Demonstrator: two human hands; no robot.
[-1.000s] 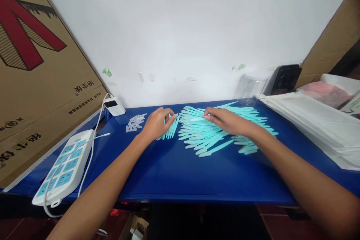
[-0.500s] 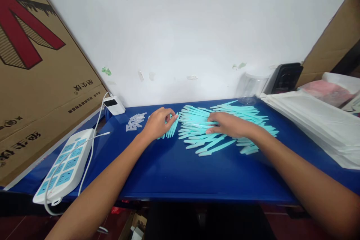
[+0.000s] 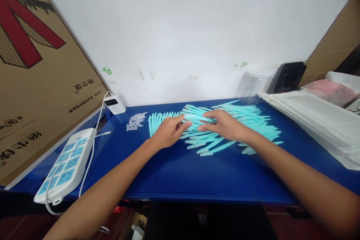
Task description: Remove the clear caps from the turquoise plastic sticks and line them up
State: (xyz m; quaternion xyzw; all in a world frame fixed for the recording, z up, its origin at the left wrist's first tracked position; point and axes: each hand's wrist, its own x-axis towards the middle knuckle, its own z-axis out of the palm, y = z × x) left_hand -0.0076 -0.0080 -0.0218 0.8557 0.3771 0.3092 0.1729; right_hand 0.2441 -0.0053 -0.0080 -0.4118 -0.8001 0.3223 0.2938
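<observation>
since the earlier frame, the left hand [image 3: 170, 130] has shifted toward the right of the picture, off a row of teal sticks [image 3: 157, 120], and now meets the right hand [image 3: 226, 124] near the center.

in the head view, the only one, both hands hold a small bunch of teal sticks [image 3: 194, 117] between them, in the middle of the frame, just over a loose pile. the left hand's thumb and fingers are nearly closed, pinching the bunch at its left end. the right hand's thumb and fingers are slightly parted, with the bunch's right end between them; how many sticks they grip cannot be told.

the loose pile [image 3: 255, 123] of matching sticks fans out beneath and right of the hands, paler tips mostly pointing left. the row, side by side, lies left of center, partly hidden by the left hand. farther left is a little heap of translucent pieces [image 3: 136, 121].

all of this rests on a glossy blue table [image 3: 182, 180] against a white wall [image 3: 180, 33]. at lower left is a white power strip [image 3: 67, 163] with blue sockets; above it stands a small white device [image 3: 115, 105]. a clear container [image 3: 251, 89] and stacked white packets [image 3: 315, 120] sit at the right.
</observation>
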